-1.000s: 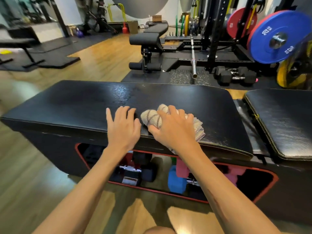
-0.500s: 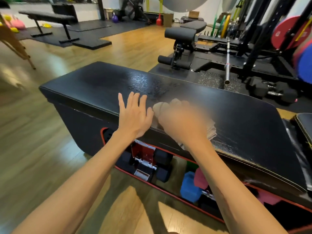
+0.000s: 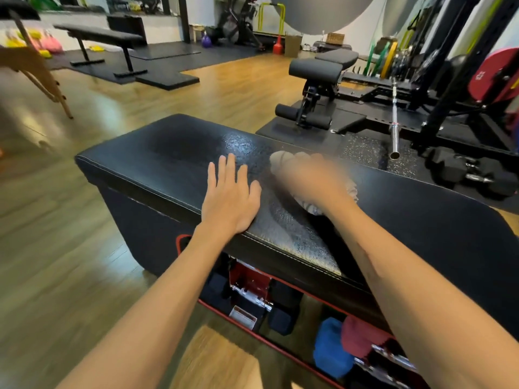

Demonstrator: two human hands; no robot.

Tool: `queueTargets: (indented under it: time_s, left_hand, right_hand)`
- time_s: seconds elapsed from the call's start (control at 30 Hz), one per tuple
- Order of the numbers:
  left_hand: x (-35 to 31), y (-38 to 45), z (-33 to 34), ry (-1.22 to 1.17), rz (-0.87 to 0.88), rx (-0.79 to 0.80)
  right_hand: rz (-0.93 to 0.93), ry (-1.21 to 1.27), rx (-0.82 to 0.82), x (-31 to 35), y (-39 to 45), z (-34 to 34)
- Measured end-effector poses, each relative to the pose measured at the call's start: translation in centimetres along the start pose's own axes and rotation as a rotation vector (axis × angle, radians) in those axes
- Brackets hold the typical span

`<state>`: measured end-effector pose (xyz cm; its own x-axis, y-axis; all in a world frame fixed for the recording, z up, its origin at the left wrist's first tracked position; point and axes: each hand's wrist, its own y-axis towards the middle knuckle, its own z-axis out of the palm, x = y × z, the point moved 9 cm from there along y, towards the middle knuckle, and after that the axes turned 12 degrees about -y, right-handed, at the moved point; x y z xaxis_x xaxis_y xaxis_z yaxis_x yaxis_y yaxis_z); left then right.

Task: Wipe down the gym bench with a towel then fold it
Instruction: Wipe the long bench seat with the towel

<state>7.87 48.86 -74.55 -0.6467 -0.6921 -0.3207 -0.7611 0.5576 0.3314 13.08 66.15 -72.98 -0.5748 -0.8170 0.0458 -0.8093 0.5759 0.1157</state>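
Resting flat on black bench [image 3: 168,153], left hand [image 3: 230,197], blurred right hand [image 3: 311,181] gripping bunched beige towel [image 3: 348,192]

One view only, worn on the person's head, looking forward and steeply down from close above the black bench [image 3: 168,153], whose padded top runs across the frame from middle left to lower right. Both forearms reach in from the bottom edge. The wide lens bends the edges and takes in the wooden floor [image 3: 70,248], the squat rack [image 3: 438,102] at right and a second bench [image 3: 98,35] far off.
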Motion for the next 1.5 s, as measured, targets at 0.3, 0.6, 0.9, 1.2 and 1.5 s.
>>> queueTargets:
  time_s: [0.3,0.6,0.9,1.2,1.5]
  left_hand:
    - [-0.3,-0.3,-0.9,-0.38,-0.004,-0.058]
    - [-0.7,-1.4,-1.3,-0.268,0.014,0.004]
    - [-0.6,-2.1,-3.9,-0.663,-0.022,-0.109]
    - [1.2,0.5,-0.1,-0.341,-0.135,-0.033]
    - [1.4,1.4,0.8,-0.242,-0.104,-0.092]
  right_hand:
    - [0.001,-0.044,0.02,-1.0,3.3,0.1]
    - [-0.158,-0.034,-0.004,4.3,-5.4,-0.9]
    - [-0.226,-0.044,-0.059,6.0,-10.5,-0.9]
    - [-0.1,-0.01,0.033,3.1,-2.0,-0.1]
    - [0.001,0.027,0.035,1.0,6.6,0.5]
